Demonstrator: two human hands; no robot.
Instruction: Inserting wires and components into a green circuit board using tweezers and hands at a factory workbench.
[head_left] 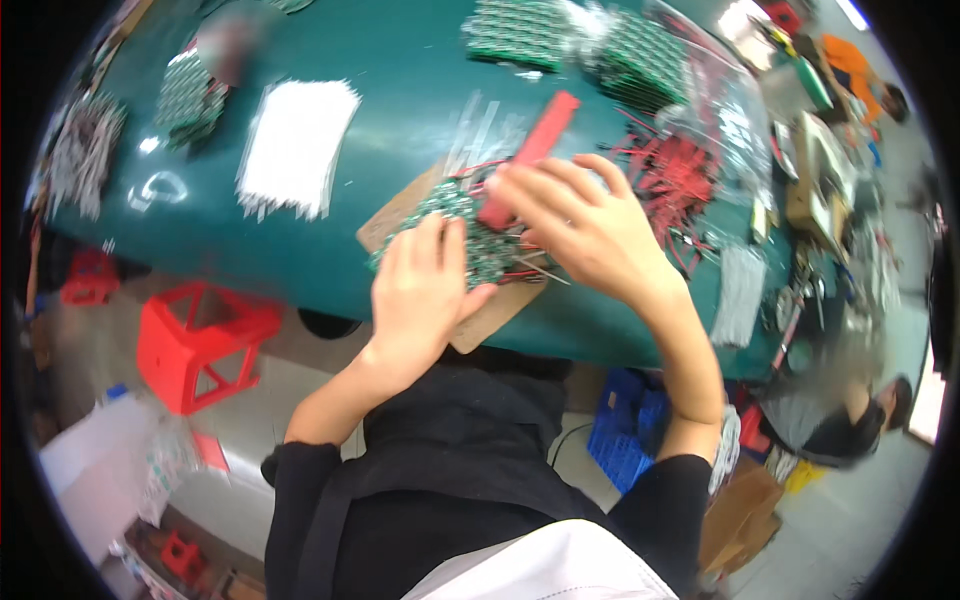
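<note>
A bunch of small green circuit boards (487,254) with red and pale wires lies on a brown cardboard sheet (500,318) at the table's near edge. My left hand (415,295) rests flat on the left part of these boards, fingers stretched out and thumb apart. Over their right side hovers my right hand (590,230), its fingers spread and slightly blurred, with nothing visible in them. Its fingertips come close to a long red bar (545,128) that slants across the far side of the boards; whether they touch it, I cannot tell.
White strips (298,145) are stacked at the left, with green boards (187,95) beyond them. Red wires (672,180) pile up at the right, beside grey wires (740,295). More board stacks (517,32) stand at the back. A red stool (190,345) is on the floor.
</note>
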